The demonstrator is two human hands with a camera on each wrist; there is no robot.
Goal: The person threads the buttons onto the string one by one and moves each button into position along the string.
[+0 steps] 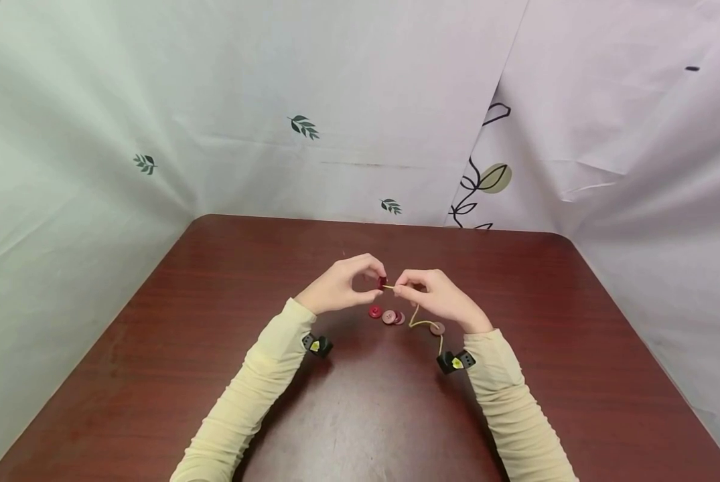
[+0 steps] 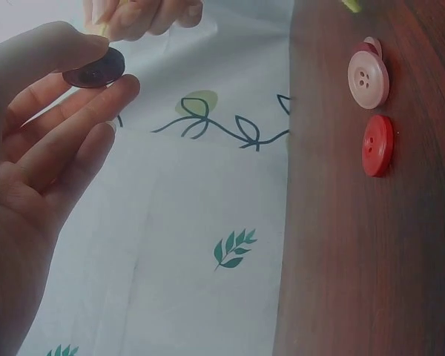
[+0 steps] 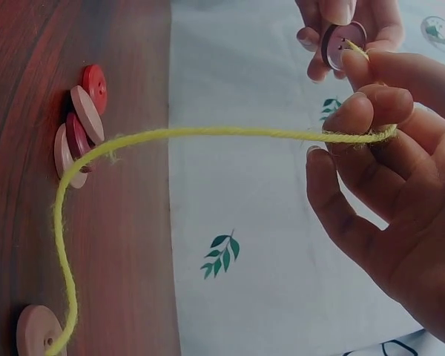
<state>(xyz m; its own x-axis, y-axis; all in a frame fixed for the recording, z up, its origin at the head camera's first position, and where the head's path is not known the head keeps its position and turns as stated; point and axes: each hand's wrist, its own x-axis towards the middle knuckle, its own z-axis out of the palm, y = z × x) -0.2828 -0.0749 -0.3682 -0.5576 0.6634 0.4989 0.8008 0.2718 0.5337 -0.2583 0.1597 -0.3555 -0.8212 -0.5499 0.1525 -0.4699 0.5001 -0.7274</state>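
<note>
Between thumb and fingers my left hand point(image 1: 343, 286) pinches a dark red button point(image 2: 95, 68) by its edge, raised above the table. My right hand point(image 1: 437, 294) pinches yellow yarn point(image 3: 230, 132) close to its end, and the tip meets the button's face at a hole. Whether the tip passes through cannot be seen. From the right hand the yarn hangs to the table, where it runs through a pinkish-brown button point(image 3: 37, 332). Below the hands lie a bright red button point(image 2: 378, 145), a pale pink button point(image 2: 368, 78), and overlapping pink and dark red ones.
The reddish-brown wooden table point(image 1: 347, 428) has rounded far corners. White sheeting point(image 1: 245, 80) with leaf prints hangs behind it and along both sides. Small dark cameras are strapped at both wrists, over cream sleeves point(image 1: 275, 355).
</note>
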